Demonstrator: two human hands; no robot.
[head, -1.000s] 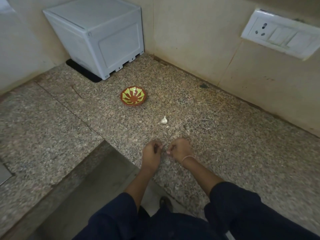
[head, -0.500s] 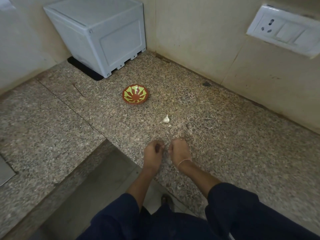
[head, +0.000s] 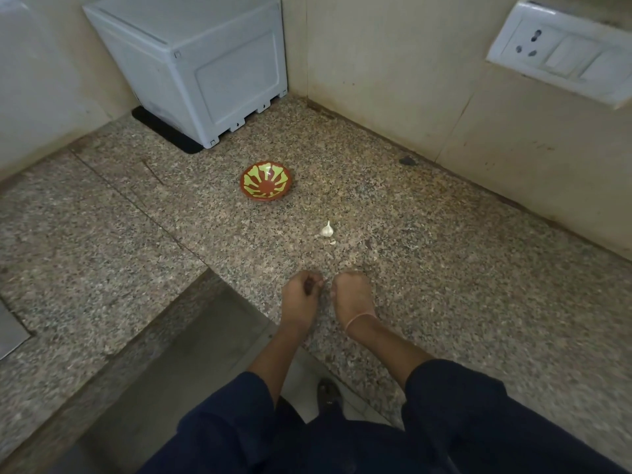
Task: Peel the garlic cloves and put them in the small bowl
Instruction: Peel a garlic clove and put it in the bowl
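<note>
I see a speckled grey-brown granite countertop [head: 444,285] filling the view, L-shaped, with its cut-out edge at 7 o'clock. Beige tiled walls [head: 393,80] meet in a corner at 12. Pale grey plastic box [head: 205,63] at 11, sitting on a flat black mat [head: 160,131]. White wall switch plate with socket [head: 561,53] at 2. Light is dim.

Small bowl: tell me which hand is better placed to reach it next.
Left, likely. The small bowl sits ahead and to the left of both hands, so the left hand has the straighter path; the right hand would have to cross over it.
</note>
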